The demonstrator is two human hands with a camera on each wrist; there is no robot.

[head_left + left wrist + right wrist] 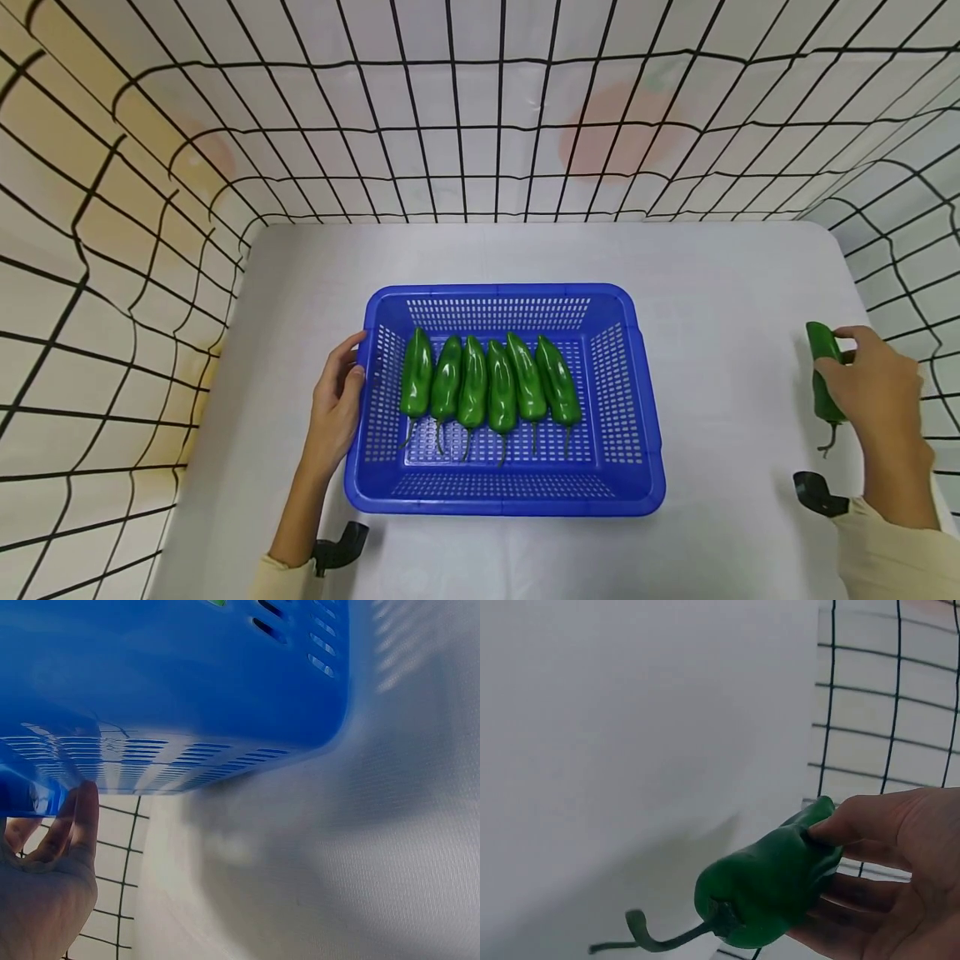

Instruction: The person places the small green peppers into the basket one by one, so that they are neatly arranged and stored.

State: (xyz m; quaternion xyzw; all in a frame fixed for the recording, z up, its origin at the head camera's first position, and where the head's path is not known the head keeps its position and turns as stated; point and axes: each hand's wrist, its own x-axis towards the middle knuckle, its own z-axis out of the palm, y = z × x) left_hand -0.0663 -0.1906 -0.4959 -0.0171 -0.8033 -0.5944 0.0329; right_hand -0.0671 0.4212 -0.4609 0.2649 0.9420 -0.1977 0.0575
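A blue plastic basket (502, 507) stands on the white table with several green peppers (472, 383) lying side by side in it, stems toward me. At its left side my left hand (337, 408) touches the rim with its fingertips. The left wrist view shows those fingers (86, 817) reaching up to the basket's slotted outer wall (172, 761). Far to the right, my right hand (877, 379) grips another green pepper (825, 400) between thumb and fingers. In the right wrist view this pepper (757, 889) has its curled stem pointing away from the palm.
Black wire mesh (480, 129) fenced against pale cloth rises behind the table and along both sides. White tabletop (727, 350) lies between the basket and the right hand. A black wrist mount (341, 546) shows at the left wrist, another (817, 493) at the right.
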